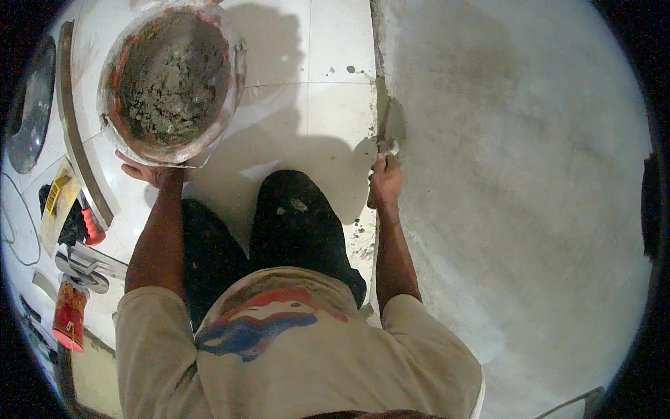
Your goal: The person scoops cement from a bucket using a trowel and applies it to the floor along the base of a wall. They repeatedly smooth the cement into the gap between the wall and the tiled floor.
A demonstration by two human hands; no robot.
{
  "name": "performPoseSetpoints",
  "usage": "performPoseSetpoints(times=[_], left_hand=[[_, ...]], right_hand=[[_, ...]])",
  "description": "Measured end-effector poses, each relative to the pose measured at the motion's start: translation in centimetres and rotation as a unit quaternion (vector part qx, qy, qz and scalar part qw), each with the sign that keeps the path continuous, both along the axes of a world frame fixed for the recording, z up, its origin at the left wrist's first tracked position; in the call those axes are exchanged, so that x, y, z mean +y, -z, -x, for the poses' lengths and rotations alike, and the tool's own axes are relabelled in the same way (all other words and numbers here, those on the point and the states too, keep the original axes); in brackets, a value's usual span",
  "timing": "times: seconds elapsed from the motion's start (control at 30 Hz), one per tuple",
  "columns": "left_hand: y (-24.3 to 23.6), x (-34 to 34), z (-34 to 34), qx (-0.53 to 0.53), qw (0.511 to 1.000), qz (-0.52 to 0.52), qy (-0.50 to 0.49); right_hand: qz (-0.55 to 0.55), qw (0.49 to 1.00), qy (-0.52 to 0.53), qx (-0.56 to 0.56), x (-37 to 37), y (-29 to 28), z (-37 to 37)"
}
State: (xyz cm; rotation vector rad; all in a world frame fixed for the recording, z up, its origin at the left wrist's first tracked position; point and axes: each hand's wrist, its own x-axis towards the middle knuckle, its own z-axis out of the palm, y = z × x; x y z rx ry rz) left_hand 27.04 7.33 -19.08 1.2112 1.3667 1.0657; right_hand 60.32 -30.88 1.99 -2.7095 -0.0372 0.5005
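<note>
My right hand (385, 178) is closed on the handle of a narrow trowel (382, 112), whose blade lies along the seam between white floor tiles (335, 56) and grey cement surface (516, 209). My left hand (145, 170) has its fingers apart on the tiles just below a bucket (234, 77) of wet grey mortar (164, 84); part of the hand is hidden by the bucket's rim and handle. Small crumbs of mortar lie along the seam near the trowel.
At the left lie a dark oval tub (35, 105), a long strip (77, 126), a yellow-handled float (56, 195), a red-handled tool (92, 223), metal trowels (80, 269) and a red cylindrical container (70, 314). My knees (293, 209) rest between the bucket and seam.
</note>
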Motion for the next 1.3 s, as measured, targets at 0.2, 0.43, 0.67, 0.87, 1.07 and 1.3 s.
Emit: performPoseSetpoints(times=[0.2,0.43,0.67,0.87,1.07,1.3], left_hand=[[1.1,0.5,-2.2,-0.061,0.998,0.017,0.007],[0.6,0.1,-2.8,0.071,0.997,0.013,-0.005],[0.0,-0.1,-1.2,0.316,0.945,-0.047,0.074],[-3.5,0.2,-3.3,0.636,0.738,-0.157,0.159],[-4.2,0.6,-4.3,0.501,0.842,-0.175,0.096],[-10.7,1.0,-6.8,0.598,0.783,-0.012,0.169]], right_hand=[[-0.002,0.999,-0.045,-0.022,0.0,-0.1,-2.5],[0.089,0.987,-0.117,-0.06,-2.8,3.3,-3.0],[-0.057,0.996,0.003,0.064,-1.2,-3.2,1.0],[-0.054,0.997,0.034,0.038,-5.6,-7.6,3.8],[0.061,0.928,-0.362,-0.065,9.6,-16.1,0.2],[0.121,0.738,-0.643,-0.163,30.9,-16.9,1.6]])
